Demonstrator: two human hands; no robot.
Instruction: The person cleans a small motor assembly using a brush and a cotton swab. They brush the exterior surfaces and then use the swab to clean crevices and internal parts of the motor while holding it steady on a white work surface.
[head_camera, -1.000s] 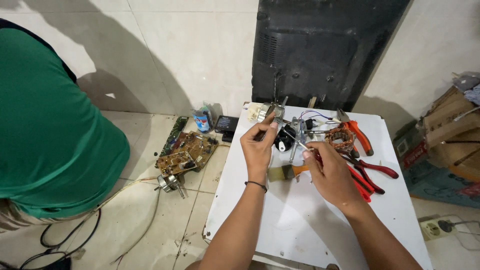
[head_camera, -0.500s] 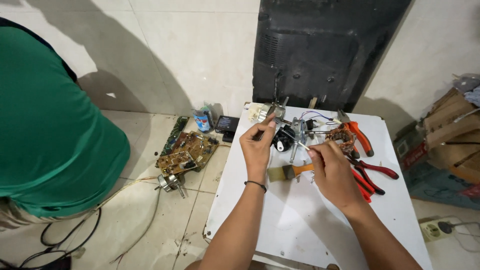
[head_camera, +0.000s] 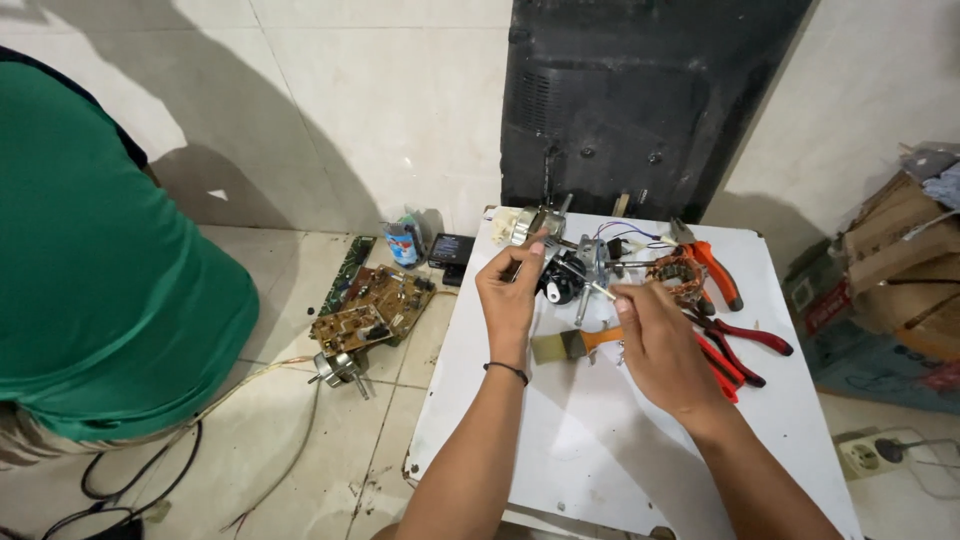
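My left hand (head_camera: 510, 290) pinches a small black and metal motor part (head_camera: 565, 275) above the white table (head_camera: 600, 440). My right hand (head_camera: 655, 340) holds an orange-handled paintbrush (head_camera: 575, 343), whose bristles point left just below the part. A thin metal shaft (head_camera: 598, 290) sticks out of the part toward my right fingers. A copper-wound coil (head_camera: 675, 270) lies just behind my right hand.
Orange pliers (head_camera: 715, 265) and red-handled cutters (head_camera: 740, 345) lie at the table's right. A black panel (head_camera: 640, 100) leans on the wall behind. Circuit boards (head_camera: 370, 305) and cables lie on the tiled floor, beside a person in a green shirt (head_camera: 100, 260). Cardboard boxes (head_camera: 890, 270) stand right.
My right hand has shifted slightly right and down with the brush. The left hand keeps the motor part in nearly the same place.
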